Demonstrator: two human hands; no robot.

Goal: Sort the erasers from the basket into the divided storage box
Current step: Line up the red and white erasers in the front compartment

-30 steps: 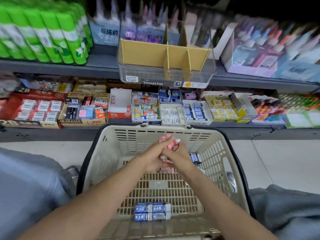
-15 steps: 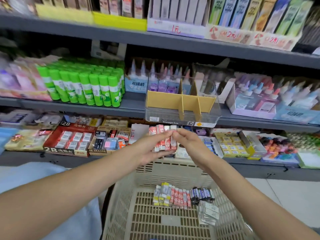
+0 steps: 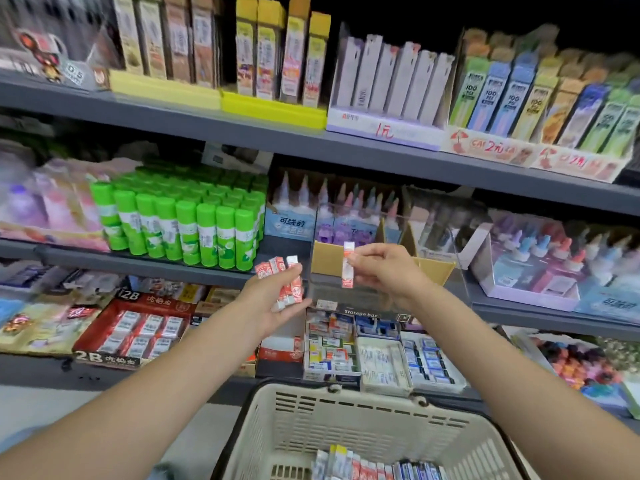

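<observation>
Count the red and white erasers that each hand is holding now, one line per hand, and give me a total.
Left hand: 3 red and white erasers, as far as the bunch shows.
Right hand: 1 red and white eraser, held in front of the clear storage box.
Total: 4 erasers in the hands.

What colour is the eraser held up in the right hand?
Red and white wrapper on the eraser, pinched by the right hand; head view.
</observation>
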